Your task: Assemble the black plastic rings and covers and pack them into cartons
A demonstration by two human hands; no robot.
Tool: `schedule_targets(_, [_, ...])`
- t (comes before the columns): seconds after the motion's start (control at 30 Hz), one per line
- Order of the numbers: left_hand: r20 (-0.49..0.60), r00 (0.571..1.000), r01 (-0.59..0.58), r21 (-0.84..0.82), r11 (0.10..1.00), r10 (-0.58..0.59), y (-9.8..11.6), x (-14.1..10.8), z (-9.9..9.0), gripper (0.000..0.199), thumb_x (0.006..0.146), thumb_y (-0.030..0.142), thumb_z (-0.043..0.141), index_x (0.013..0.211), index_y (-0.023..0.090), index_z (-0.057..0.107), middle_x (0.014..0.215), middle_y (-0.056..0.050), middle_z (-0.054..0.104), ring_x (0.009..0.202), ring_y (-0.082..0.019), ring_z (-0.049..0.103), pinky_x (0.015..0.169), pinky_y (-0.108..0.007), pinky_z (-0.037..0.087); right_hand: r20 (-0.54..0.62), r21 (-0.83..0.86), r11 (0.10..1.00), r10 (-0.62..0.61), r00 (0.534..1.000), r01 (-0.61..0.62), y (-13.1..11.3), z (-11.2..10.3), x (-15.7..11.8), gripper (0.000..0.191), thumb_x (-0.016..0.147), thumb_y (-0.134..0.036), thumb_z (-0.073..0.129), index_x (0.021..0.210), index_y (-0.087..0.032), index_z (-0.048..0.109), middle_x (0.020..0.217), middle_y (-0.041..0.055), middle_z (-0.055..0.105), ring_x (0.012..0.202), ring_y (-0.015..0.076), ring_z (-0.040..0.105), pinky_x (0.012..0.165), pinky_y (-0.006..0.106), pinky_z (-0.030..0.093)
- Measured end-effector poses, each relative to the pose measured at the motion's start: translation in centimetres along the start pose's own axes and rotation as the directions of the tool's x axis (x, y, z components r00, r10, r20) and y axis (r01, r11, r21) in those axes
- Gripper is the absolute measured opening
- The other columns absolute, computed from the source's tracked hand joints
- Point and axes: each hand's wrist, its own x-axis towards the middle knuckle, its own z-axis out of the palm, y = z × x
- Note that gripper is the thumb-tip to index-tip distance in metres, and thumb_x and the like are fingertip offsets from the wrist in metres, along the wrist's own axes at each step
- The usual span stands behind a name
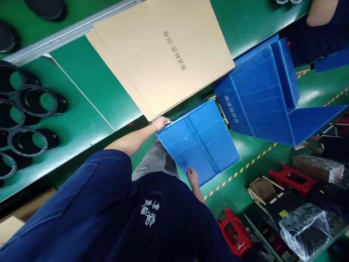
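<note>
A blue box with a flat, creased face (201, 140) lies below the edge of the green table. My left hand (161, 123) is closed at the box's upper left corner, around a thin pale piece that I cannot clearly make out. Over the lower left part of the blue face is my right hand (192, 176), its fingers loosely bent and slightly apart, with nothing visible in them. A large tan cardboard sheet (163, 54) with dark printed characters lies on the table, its near corner beside my left hand.
Black cylinders with grey rims (32, 140) stand on the green table (79, 105) at left. More blue boxes (256, 94) are at right, near another person's arm (321, 12). Red stools (236, 233) and wrapped items (305, 229) occupy the lower right.
</note>
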Motion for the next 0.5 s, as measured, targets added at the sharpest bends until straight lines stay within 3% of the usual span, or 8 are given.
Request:
schedule_targets(0.2, [-0.006, 1.000, 0.012, 0.127, 0.992, -0.011, -2.1, -4.7, -3.2, 0.040, 0.095, 0.057, 0.061, 0.083, 0.019, 0.065, 0.083, -0.002, 0.068, 0.079, -0.017, 0.063, 0.082, -0.035, 0.050, -0.026, 0.021, 1.000, -0.016, 1.000, 0.017, 0.7, -0.2, 1.4, 0.039, 0.094, -0.029, 0.044, 0.116, -0.017, 0.073, 0.099, 0.0086, 0.079, 0.084, 0.0186, 0.076, 0.082, 0.029, 0.059])
schedule_targets(0.33, [-0.051, 0.998, 0.058, 0.226, 0.973, -0.048, -3.1, -7.8, -5.4, 0.030, 0.092, 0.046, 0.067, 0.076, 0.020, 0.066, 0.078, -0.004, 0.071, 0.080, -0.018, 0.066, 0.080, -0.032, 0.049, -0.043, 0.055, 0.998, -0.035, 0.998, 0.038, 0.5, -0.1, 2.4, 0.038, 0.093, -0.030, 0.044, 0.114, -0.015, 0.073, 0.097, 0.0097, 0.079, 0.081, 0.0199, 0.076, 0.082, 0.032, 0.059])
schedule_targets(0.43, [-0.097, 0.994, 0.085, 0.309, 0.947, -0.058, -2.7, -11.1, -6.0, 0.018, 0.085, 0.034, 0.069, 0.072, 0.022, 0.069, 0.082, -0.006, 0.075, 0.085, -0.021, 0.069, 0.079, -0.028, 0.049, -0.084, 0.096, 0.995, -0.015, 0.996, 0.023, 0.3, -0.2, 2.9, 0.035, 0.094, -0.030, 0.046, 0.112, -0.016, 0.073, 0.099, 0.0089, 0.078, 0.085, 0.0206, 0.075, 0.087, 0.034, 0.059])
schedule_targets(0.5, [-0.142, 0.989, 0.080, 0.361, 0.929, -0.030, -1.8, -14.1, -6.3, 0.014, 0.086, 0.031, 0.063, 0.084, 0.022, 0.073, 0.094, -0.007, 0.077, 0.095, -0.023, 0.069, 0.086, -0.028, 0.050, -0.166, 0.132, 0.991, 0.049, 0.985, -0.027, 1.0, -0.8, 3.0, 0.033, 0.095, -0.029, 0.049, 0.115, -0.016, 0.072, 0.109, 0.0109, 0.077, 0.098, 0.0221, 0.074, 0.095, 0.036, 0.057])
